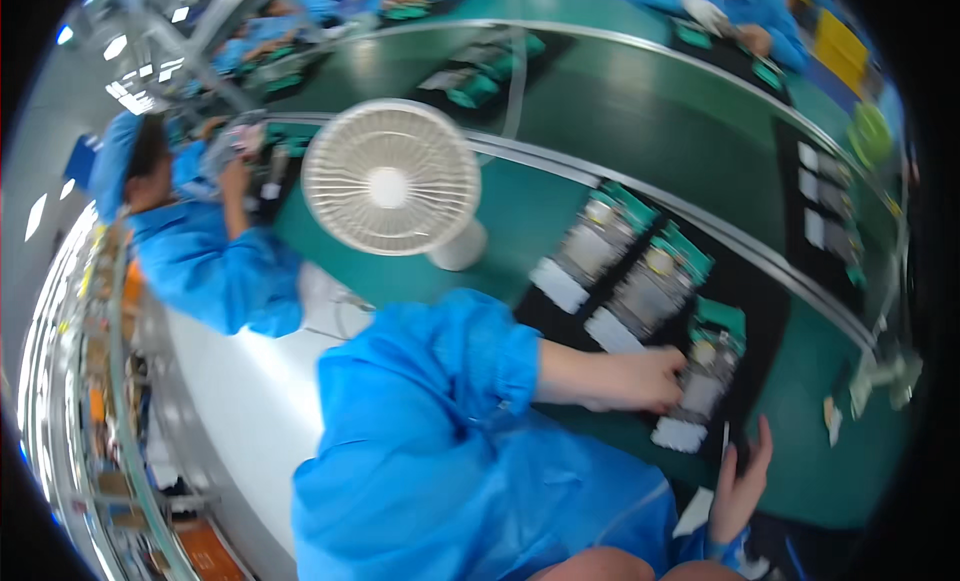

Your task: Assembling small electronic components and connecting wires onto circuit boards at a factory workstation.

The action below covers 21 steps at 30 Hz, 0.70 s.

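Three flat electronic assemblies with grey metal bodies, green ends and white ends lie side by side on a black mat: the left one, the middle one and the nearest one. At the left edge of the nearest assembly is my left hand, its fingers curled and closed; what they pinch, if anything, is hidden. Below that assembly's white end, my right hand is raised with thumb and finger apart. A thin pale strip shows near its thumb, too blurred to name.
A white fan stands on the green bench left of the assemblies. Beyond a metal rail runs a green surface carrying more assemblies. A co-worker in blue works at the left. Pale scraps lie at the right.
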{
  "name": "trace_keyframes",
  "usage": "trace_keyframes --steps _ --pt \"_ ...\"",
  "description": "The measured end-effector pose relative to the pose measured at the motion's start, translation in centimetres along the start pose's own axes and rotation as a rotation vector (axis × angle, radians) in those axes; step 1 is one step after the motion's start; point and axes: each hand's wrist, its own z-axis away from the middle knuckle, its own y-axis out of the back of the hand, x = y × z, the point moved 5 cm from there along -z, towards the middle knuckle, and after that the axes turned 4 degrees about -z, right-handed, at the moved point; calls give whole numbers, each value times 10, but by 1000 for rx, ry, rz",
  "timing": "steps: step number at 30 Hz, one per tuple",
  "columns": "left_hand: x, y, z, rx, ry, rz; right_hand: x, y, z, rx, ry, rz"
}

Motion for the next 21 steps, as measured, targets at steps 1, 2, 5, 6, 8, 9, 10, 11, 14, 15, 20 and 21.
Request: trace_keyframes --steps 1,2,5,6,8,9,10,11,14,15,20,21 --pt "2 -1 4 8 65 234 3 3 -2 73 82 2" --pt "3 0 8 28 118 264 6 7 -3 100 105 22" --pt "0 5 4 -28 2 252 1 0 -14 72 61 -130" --pt "-5 7 0 -55 -20 237 -3 -4 -16 110 76 -137" --pt "-4 10 0 -38 5 191 -14 -16 -17 116 83 -170" --pt "-3 10 2 -39 12 172 -19 -22 -18 139 107 -158" --pt "-3 11 1 -41 16 175 -24 -30 -21 138 136 -153" --pt "-4 12 1 -29 18 175 -34 -38 -24 110 134 -148" --pt "-2 6 -3 -28 -6 184 -46 -53 -33 68 246 -38" --pt "-1 4 -5 -10 -25 192 -46 -57 -35 57 246 -41" --pt "-6 7 -6 -32 -64 190 -51 -73 -39 39 335 57" --pt "-7 8 -6 -42 -67 157 -52 -74 -39 44 342 90"
